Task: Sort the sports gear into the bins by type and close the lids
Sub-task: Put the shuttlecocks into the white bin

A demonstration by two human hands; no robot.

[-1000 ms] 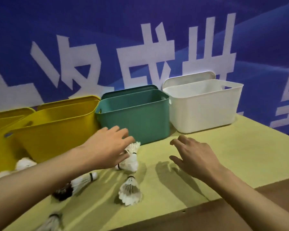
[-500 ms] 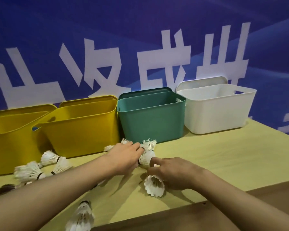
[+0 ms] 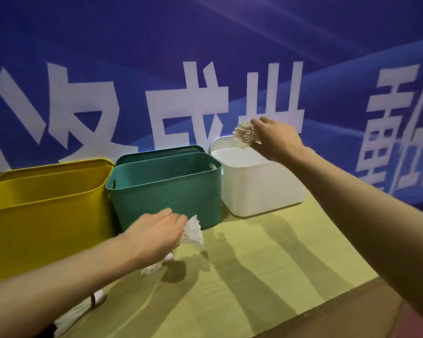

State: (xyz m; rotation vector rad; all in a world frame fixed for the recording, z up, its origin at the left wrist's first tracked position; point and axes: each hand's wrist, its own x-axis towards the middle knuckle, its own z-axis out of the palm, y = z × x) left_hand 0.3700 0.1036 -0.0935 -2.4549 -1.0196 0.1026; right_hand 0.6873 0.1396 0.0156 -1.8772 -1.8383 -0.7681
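Note:
My right hand point(image 3: 275, 137) holds a white shuttlecock point(image 3: 243, 135) in the air, above the far left corner of the open white bin point(image 3: 259, 191). My left hand point(image 3: 156, 236) grips another white shuttlecock point(image 3: 193, 231) just above the table, in front of the open green bin point(image 3: 166, 191). Part of a further shuttlecock point(image 3: 153, 268) shows under my left wrist. One more shuttlecock point(image 3: 81, 311) lies at the table's near left, partly hidden by my forearm.
A yellow bin point(image 3: 47, 215) stands open left of the green one. Lids lean behind the bins: white point(image 3: 220, 142), green point(image 3: 161, 151), yellow point(image 3: 51, 167). A blue banner with white characters point(image 3: 205, 93) backs the pale wooden table point(image 3: 266, 276).
My right hand has risen from the table to above the white bin, carrying a shuttlecock. My left hand still grips its shuttlecock by the green bin. The view has shifted right.

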